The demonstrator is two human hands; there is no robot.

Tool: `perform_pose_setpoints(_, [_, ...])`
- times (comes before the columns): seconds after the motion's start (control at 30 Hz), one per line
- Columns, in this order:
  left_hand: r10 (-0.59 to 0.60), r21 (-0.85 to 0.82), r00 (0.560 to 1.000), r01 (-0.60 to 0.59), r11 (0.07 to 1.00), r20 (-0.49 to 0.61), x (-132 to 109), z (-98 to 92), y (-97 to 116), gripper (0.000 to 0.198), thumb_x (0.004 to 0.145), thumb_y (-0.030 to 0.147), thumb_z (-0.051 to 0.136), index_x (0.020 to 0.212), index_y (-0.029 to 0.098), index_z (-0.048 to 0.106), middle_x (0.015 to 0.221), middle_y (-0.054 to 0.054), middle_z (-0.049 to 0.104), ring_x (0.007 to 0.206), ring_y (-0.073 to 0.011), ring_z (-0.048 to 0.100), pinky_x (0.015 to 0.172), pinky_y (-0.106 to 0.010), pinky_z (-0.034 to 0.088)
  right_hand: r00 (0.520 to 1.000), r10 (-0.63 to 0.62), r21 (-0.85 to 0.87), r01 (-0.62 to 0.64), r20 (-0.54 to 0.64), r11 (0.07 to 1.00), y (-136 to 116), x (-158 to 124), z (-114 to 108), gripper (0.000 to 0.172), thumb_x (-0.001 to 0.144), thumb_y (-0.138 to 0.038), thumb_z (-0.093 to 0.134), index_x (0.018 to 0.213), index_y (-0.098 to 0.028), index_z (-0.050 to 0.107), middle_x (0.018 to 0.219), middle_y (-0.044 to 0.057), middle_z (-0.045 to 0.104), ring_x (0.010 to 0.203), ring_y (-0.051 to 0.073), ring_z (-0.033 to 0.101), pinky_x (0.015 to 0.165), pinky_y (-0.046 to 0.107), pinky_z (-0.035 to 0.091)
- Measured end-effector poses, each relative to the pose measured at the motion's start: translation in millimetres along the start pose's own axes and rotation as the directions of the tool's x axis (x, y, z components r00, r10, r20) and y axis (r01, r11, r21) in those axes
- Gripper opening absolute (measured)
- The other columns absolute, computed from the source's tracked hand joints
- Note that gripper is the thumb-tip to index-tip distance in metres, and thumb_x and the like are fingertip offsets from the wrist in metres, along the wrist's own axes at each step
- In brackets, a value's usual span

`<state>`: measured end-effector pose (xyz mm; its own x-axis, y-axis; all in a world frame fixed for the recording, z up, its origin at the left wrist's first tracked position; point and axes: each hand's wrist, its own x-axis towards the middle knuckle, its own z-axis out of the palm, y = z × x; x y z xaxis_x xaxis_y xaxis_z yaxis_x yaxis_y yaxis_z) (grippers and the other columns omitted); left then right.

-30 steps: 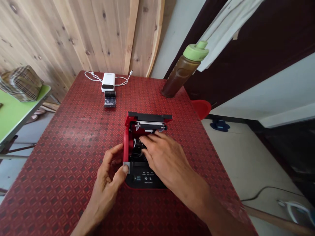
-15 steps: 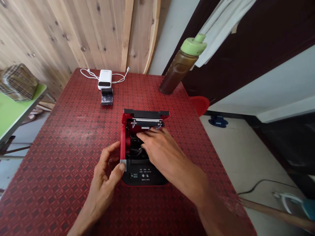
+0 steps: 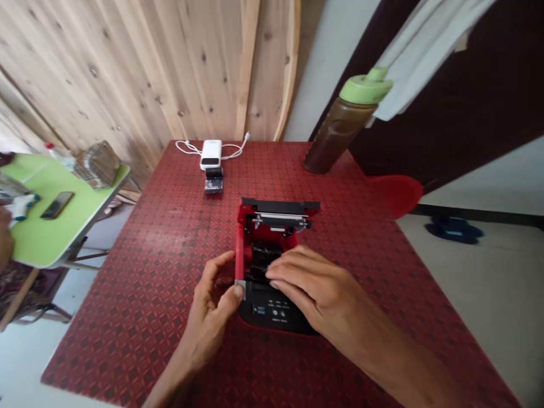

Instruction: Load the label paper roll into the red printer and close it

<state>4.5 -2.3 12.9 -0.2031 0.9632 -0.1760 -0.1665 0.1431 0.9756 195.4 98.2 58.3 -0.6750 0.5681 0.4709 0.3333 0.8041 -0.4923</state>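
A red and black label printer (image 3: 278,309) lies on the table, its lid (image 3: 280,207) raised at the back. A shiny black roll (image 3: 266,253) sits in the compartment. My left hand (image 3: 215,303) grips the printer's left side, thumb on the grey front corner and fingers along the red wall. Over the compartment's front right, my right hand (image 3: 314,280) has its fingers pressed together at the roll's loose end, near the front panel. The fingertips partly cover what they pinch.
A white power bank (image 3: 211,154) with a cable stands at the back, a short black roll (image 3: 213,181) before it. A green-lidded bottle (image 3: 344,124) is at back right. On the green table (image 3: 46,238) at left lie a phone (image 3: 58,205) and a checked pouch (image 3: 98,164); another person's hand (image 3: 4,238) shows there.
My right hand has drawn back from deep inside the compartment toward its front, uncovering more of the black roll. My left hand keeps its place on the printer. The view has turned left.
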Motion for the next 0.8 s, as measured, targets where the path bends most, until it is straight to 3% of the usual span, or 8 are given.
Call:
perform_pose_setpoints(0.1, [-0.018, 0.007, 1.000, 0.018, 1.000, 0.012, 0, -3.0, 8, 0.053, 0.099, 0.049, 0.071, 0.145, 0.024, 0.064, 0.144, -0.014, 0.074, 0.124, -0.0328, 0.072, 0.110, -0.050, 0.055, 0.993, -0.050, -0.041, 0.046, -0.105, 0.998, -2, -2, 2, 0.022, 0.107, -0.008, 0.061, 0.097, -0.021, 0.076, 0.090, 0.004, 0.078, 0.081, 0.019, 0.071, 0.074, 0.032, 0.063])
perform_pose_setpoints(0.2, [0.016, 0.086, 0.999, -0.012, 0.996, -0.048, 6, -6.6, 23, 0.052, 0.099, 0.050, 0.071, 0.143, 0.024, 0.066, 0.149, -0.015, 0.070, 0.135, -0.0350, 0.067, 0.115, -0.053, 0.051, 0.987, -0.043, -0.066, 0.033, -0.154, 0.997, -10, -9, 0, 0.019, 0.106, -0.006, 0.062, 0.102, -0.020, 0.075, 0.091, 0.005, 0.075, 0.082, 0.019, 0.069, 0.076, 0.032, 0.061])
perform_pose_setpoints(0.27, [0.100, 0.162, 0.991, -0.085, 0.983, -0.091, 19, -6.5, 36, 0.052, 0.099, 0.050, 0.072, 0.144, 0.026, 0.066, 0.152, -0.014, 0.067, 0.138, -0.0348, 0.064, 0.114, -0.052, 0.052, 0.986, -0.018, -0.077, 0.006, -0.164, 0.997, -16, -15, -2, 0.019, 0.105, -0.004, 0.063, 0.103, -0.019, 0.075, 0.089, 0.005, 0.073, 0.081, 0.019, 0.067, 0.076, 0.032, 0.059])
perform_pose_setpoints(0.33, [0.239, 0.220, 0.969, -0.219, 0.950, -0.065, 40, -2.4, 49, 0.053, 0.100, 0.047, 0.071, 0.148, 0.026, 0.064, 0.154, -0.013, 0.065, 0.143, -0.0327, 0.060, 0.116, -0.050, 0.050, 0.984, -0.011, -0.090, -0.005, -0.175, 0.996, -21, -20, -2, 0.019, 0.104, -0.002, 0.064, 0.103, -0.018, 0.075, 0.088, 0.004, 0.073, 0.080, 0.018, 0.065, 0.075, 0.033, 0.058])
perform_pose_setpoints(0.43, [0.390, 0.279, 0.921, -0.376, 0.884, 0.004, 71, 9.7, 67, 0.049, 0.101, 0.043, 0.066, 0.146, 0.022, 0.067, 0.149, -0.014, 0.067, 0.134, -0.0299, 0.064, 0.112, -0.046, 0.050, 0.980, -0.035, -0.135, 0.008, -0.196, 0.991, -26, -24, -2, 0.020, 0.103, 0.000, 0.064, 0.105, -0.016, 0.075, 0.088, 0.005, 0.073, 0.081, 0.018, 0.064, 0.075, 0.033, 0.058])
perform_pose_setpoints(0.53, [0.413, 0.331, 0.908, -0.411, 0.850, 0.067, 86, 19.9, 77, 0.035, 0.103, 0.042, 0.063, 0.126, 0.021, 0.077, 0.124, -0.009, 0.077, 0.109, -0.0252, 0.069, 0.097, -0.040, 0.053, 0.977, -0.064, -0.222, 0.017, -0.203, 0.975, -31, -27, 0, 0.021, 0.104, 0.000, 0.062, 0.106, -0.015, 0.076, 0.088, 0.006, 0.074, 0.081, 0.019, 0.065, 0.075, 0.034, 0.059])
perform_pose_setpoints(0.67, [0.424, 0.293, 0.903, -0.424, 0.857, 0.067, 82, 20.2, 78, 0.028, 0.105, 0.043, 0.061, 0.102, 0.022, 0.080, 0.089, -0.003, 0.073, 0.088, -0.0214, 0.064, 0.083, -0.035, 0.052, 0.974, -0.122, -0.331, 0.054, -0.189, 0.942, -37, -33, 5, 0.021, 0.103, 0.002, 0.062, 0.107, -0.011, 0.078, 0.090, 0.008, 0.078, 0.084, 0.021, 0.069, 0.080, 0.036, 0.062])
perform_pose_setpoints(0.8, [0.387, 0.241, 0.920, -0.391, 0.888, 0.065, 69, 15.8, 69, 0.020, 0.101, 0.040, 0.070, 0.095, 0.021, 0.077, 0.093, -0.004, 0.075, 0.091, -0.0215, 0.067, 0.090, -0.037, 0.053, 0.966, -0.171, -0.421, 0.076, -0.193, 0.904, -39, -41, 10, 0.022, 0.105, -0.001, 0.059, 0.108, -0.010, 0.079, 0.095, 0.010, 0.082, 0.089, 0.023, 0.073, 0.083, 0.039, 0.063])
